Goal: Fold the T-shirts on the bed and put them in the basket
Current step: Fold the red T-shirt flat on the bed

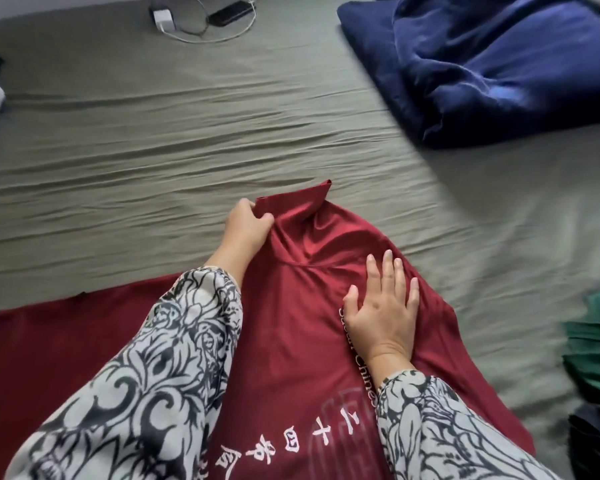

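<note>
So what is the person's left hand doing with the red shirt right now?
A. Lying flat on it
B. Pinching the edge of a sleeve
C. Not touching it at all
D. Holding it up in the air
B. The left hand pinches the sleeve edge of the red shirt, while the right hand lies flat on the cloth.

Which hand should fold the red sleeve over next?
Probably the left hand: it already pinches the sleeve's edge on the red T-shirt. The right hand lies flat on the shirt, pinning it in place.
</note>
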